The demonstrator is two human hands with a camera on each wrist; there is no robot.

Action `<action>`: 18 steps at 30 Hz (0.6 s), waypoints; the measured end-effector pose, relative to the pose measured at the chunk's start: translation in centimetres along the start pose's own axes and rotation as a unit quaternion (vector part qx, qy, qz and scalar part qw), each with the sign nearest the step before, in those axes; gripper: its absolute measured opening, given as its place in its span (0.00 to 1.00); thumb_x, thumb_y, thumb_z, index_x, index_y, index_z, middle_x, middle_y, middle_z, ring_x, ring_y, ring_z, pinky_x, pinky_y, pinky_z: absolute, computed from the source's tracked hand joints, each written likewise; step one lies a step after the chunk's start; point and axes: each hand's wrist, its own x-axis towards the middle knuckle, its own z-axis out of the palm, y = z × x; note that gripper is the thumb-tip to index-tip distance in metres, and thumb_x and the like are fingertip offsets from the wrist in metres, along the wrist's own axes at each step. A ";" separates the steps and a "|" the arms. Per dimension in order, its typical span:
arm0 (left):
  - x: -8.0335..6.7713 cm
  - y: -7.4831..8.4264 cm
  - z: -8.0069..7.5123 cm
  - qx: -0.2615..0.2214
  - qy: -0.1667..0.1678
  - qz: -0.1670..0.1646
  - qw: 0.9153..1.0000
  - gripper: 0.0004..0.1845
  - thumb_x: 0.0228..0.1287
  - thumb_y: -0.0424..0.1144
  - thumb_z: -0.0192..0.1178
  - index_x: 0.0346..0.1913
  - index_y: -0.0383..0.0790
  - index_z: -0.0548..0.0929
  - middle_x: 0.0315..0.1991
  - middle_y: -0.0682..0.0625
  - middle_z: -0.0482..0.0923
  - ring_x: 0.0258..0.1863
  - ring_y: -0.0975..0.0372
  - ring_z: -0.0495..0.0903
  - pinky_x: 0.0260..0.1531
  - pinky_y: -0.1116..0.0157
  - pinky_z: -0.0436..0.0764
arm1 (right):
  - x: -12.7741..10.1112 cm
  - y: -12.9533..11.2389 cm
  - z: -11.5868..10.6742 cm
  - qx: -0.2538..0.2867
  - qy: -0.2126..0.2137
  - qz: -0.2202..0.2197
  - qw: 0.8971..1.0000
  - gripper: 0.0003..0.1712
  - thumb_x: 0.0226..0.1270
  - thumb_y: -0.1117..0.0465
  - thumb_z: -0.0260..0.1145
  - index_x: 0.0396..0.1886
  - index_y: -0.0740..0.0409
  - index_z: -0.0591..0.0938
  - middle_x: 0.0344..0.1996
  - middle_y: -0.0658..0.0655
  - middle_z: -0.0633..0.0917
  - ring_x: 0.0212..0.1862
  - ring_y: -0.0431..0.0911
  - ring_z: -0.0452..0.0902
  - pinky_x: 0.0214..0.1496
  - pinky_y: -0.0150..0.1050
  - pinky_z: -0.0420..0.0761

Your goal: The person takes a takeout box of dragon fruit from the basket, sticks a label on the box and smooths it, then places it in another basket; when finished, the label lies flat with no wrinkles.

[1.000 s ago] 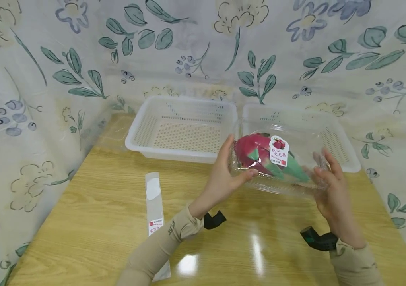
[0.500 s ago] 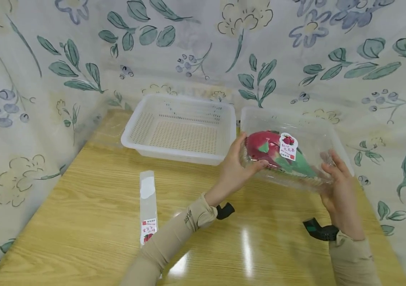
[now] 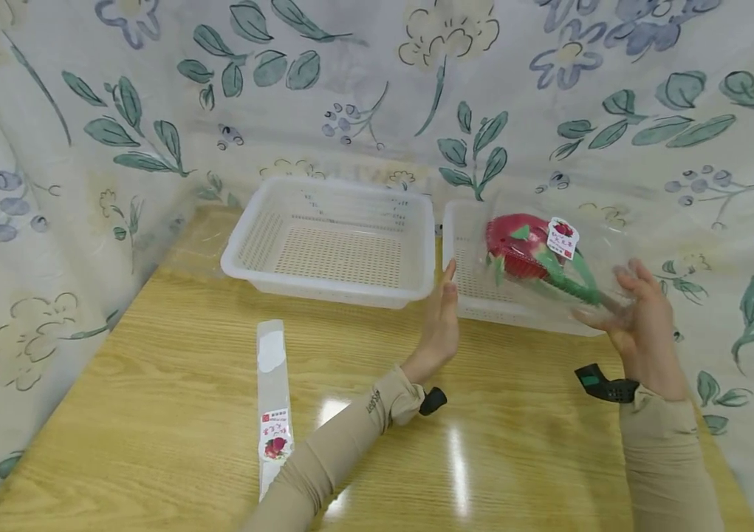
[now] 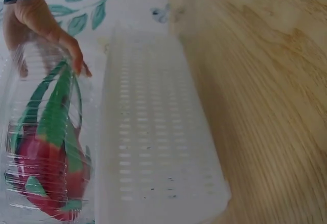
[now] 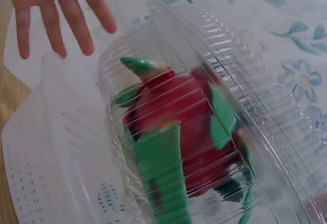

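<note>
My right hand grips the right end of a clear plastic clamshell box, thumb in front. Inside lies a red dragon fruit with long green scales, and a white fruit label is stuck on the lid. The box is tilted above the right white plastic basket, overlapping it in the head view. Off the box, my left hand is at the near side of the gap between the baskets; its fingers are straight and spread in the right wrist view.
To the left stands a second white perforated basket. A backing strip with a fruit label lies on the wooden table. Flowered cloth hangs behind and along both sides.
Both hands held the box earlier. Now my left hand has let go and stays behind, while my right hand has carried the box farther back and to the right over the basket.
</note>
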 end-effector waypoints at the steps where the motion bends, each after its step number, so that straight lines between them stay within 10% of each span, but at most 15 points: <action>1: 0.1 -0.3 0.2 0.003 -0.001 -0.005 1.000 0.56 0.58 0.77 0.09 0.77 0.39 0.46 0.78 0.44 0.45 0.76 0.48 0.53 0.74 0.49 0.54 | 0.2 -0.1 0.0 0.005 0.001 0.004 1.000 0.42 0.74 0.61 0.53 0.76 0.28 0.43 0.74 0.33 0.32 0.76 0.46 0.16 0.45 0.66 0.80; 3: 0.2 -0.8 0.5 0.008 -0.008 -0.017 1.000 0.55 0.58 0.77 0.10 0.77 0.40 0.46 0.78 0.44 0.46 0.75 0.48 0.55 0.74 0.50 0.55 | 0.6 -0.2 -0.1 0.016 0.003 0.011 1.000 0.43 0.74 0.61 0.53 0.76 0.28 0.42 0.73 0.34 0.28 0.77 0.46 0.17 0.31 0.55 0.84; 18: 0.5 -2.3 2.4 0.122 -0.008 -0.074 0.990 0.31 0.78 0.56 0.27 0.77 0.47 0.52 0.80 0.52 0.40 0.77 0.50 0.47 0.73 0.44 0.54 | 3.6 0.3 0.3 0.011 -0.022 0.034 0.999 0.43 0.74 0.63 0.53 0.76 0.31 0.42 0.70 0.37 0.43 0.71 0.42 0.40 0.35 0.53 0.83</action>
